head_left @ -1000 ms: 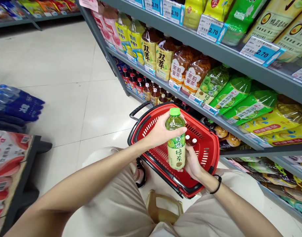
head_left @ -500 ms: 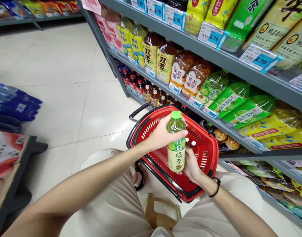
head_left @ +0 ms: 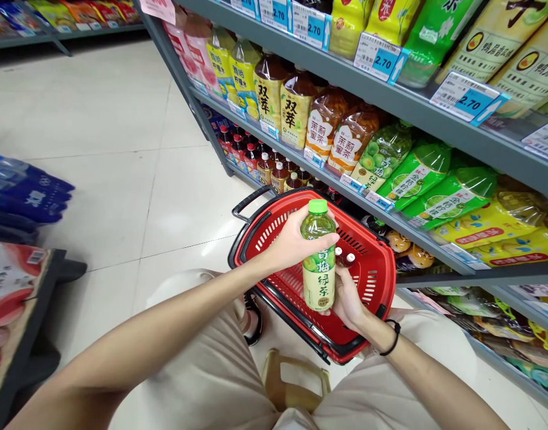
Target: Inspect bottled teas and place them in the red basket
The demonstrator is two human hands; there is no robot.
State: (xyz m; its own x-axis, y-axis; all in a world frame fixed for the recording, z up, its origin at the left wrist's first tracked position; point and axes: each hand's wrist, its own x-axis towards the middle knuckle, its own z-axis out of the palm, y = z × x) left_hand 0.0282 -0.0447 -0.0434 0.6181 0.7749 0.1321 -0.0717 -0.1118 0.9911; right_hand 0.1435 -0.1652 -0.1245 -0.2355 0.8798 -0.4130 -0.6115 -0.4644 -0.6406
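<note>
A bottle of green tea [head_left: 319, 280] with a bright green cap stands nearly upright over the red shopping basket [head_left: 372, 257]. My left hand [head_left: 292, 242] wraps round its upper part, just under the cap, with the thumb across the front. Lower down, my right hand [head_left: 347, 301] grips the bottle from the right and behind near its base; some of those fingers are hidden by it. Inside the basket, partly behind the bottle, lie dark bottles with white caps [head_left: 350, 258].
Shelves [head_left: 274, 140] of bottled drinks run along the right. The basket's black handle [head_left: 249, 206] sticks out at its left. A beige stool [head_left: 296, 394] is between my legs. Packs of blue-wrapped bottles [head_left: 32, 194] and a low stand [head_left: 36, 322] are at the left.
The view has shifted very slightly, so the shelves sit a little further left. Both hands keep their hold on the green tea bottle.
</note>
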